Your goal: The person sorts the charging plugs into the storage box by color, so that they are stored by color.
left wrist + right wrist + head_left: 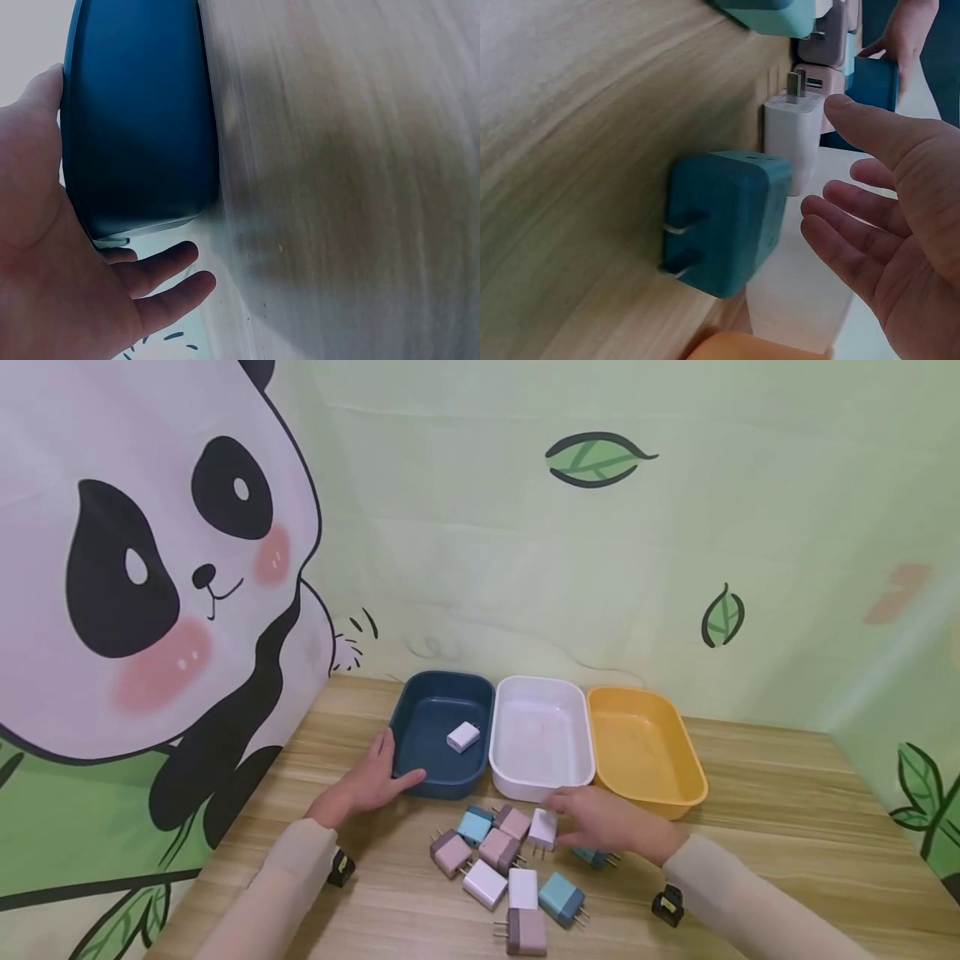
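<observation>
My left hand [371, 781] rests against the near left corner of the dark blue tray [442, 787], its thumb over the near rim and its fingers spread along the side. In the left wrist view, the fingers [176, 300] extend loosely past the tray wall [142, 112]. My right hand [611, 821] is at a white charger plug [543, 829], thumb and fingers apart around it. The right wrist view shows a gap between the fingers and that white plug [786, 142]; the thumb tip is beside it, contact unclear. A teal plug [720, 217] lies below this hand.
One white plug [462, 737] lies inside the blue tray. A white tray [532, 787] and a yellow tray [686, 768] stand to its right. Several pink [527, 932], teal [561, 897] and white plugs [485, 884] lie in a cluster on the wooden table [765, 860], prongs exposed.
</observation>
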A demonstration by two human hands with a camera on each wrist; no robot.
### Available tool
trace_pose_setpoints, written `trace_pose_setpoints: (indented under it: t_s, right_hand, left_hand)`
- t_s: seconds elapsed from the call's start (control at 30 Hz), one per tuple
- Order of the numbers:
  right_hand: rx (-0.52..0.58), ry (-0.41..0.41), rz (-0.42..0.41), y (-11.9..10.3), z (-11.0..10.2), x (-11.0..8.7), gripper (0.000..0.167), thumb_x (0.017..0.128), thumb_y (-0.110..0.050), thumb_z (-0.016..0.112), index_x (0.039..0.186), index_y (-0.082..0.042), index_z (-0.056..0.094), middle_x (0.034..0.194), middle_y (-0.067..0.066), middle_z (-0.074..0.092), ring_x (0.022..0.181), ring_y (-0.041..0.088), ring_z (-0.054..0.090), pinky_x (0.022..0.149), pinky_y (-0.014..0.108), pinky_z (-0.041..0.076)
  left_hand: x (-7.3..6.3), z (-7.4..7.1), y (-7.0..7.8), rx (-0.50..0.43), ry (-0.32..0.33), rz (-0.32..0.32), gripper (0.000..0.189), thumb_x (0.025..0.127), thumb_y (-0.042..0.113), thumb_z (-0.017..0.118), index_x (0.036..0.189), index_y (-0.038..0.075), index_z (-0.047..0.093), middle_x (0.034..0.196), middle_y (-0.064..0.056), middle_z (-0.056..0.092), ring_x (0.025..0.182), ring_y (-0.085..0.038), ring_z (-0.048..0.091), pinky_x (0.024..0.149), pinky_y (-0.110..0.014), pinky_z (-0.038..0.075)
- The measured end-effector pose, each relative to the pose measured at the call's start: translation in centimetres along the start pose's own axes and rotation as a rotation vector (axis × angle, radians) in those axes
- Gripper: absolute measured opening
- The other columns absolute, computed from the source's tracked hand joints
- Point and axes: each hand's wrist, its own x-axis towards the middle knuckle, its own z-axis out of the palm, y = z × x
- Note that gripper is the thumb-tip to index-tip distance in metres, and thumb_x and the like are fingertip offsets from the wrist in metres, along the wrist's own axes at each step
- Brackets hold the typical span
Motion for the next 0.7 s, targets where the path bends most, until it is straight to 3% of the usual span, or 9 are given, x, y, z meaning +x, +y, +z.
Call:
trace_pose_setpoints:
  t_s: [0.27, 0.7]
  right_hand:
    - [-0.037, -0.019, -0.007, 0.4, 0.9, 0.4, 0.045, 0.08, -0.028, 0.076, 0.117, -0.008, 0.062, 0.108, 0.001, 0.062, 0.094, 0.011, 0.059, 0.083, 0.028, 0.05]
    - [-0.042, -0.034, 0.006, 0.8, 2.0, 1.2, 0.049, 0.08, -0.033, 0.075, 0.122, -0.012, 0.059, 0.114, -0.002, 0.059, 0.092, 0.006, 0.052, 0.084, 0.028, 0.049]
  left_hand:
    - [0.0, 0.1, -0.1, 0.001, -0.001, -0.012, 0.108, 0.088, 0.061, 0.051, 0.146, -0.009, -0.006, 0.153, -0.028, -0.004, 0.14, -0.041, 0.008, 0.109, -0.052, 0.019]
    - [0.1, 0.0, -0.3, -0.008, 0.003, -0.006, 0.11, 0.086, 0.066, 0.05, 0.146, -0.008, -0.005, 0.153, -0.028, -0.004, 0.14, -0.041, 0.009, 0.109, -0.052, 0.019]
